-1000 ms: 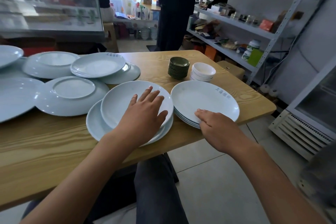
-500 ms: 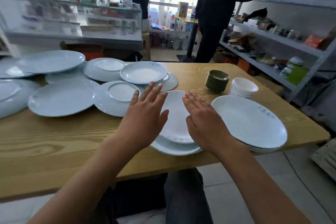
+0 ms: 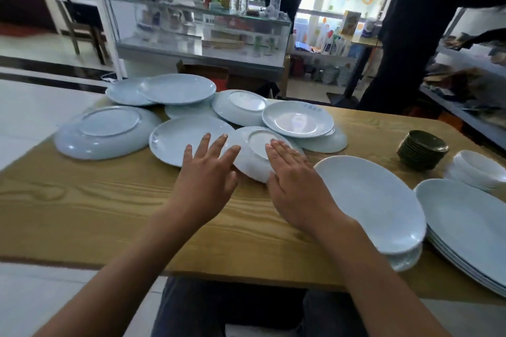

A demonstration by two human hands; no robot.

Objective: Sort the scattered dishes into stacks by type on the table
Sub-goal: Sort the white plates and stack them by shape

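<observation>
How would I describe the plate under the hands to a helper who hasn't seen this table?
On the wooden table, look at the scattered pile at the far left. The plate is the nearest one, just ahead of both hands. It lies upside down, foot ring up, with the right hand resting flat on it.

Head view, down over table (image 3: 82,213)

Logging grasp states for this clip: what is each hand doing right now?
Left hand: open, fingers spread, holding nothing.
Right hand: open, fingers flat over the upside-down plate.
</observation>
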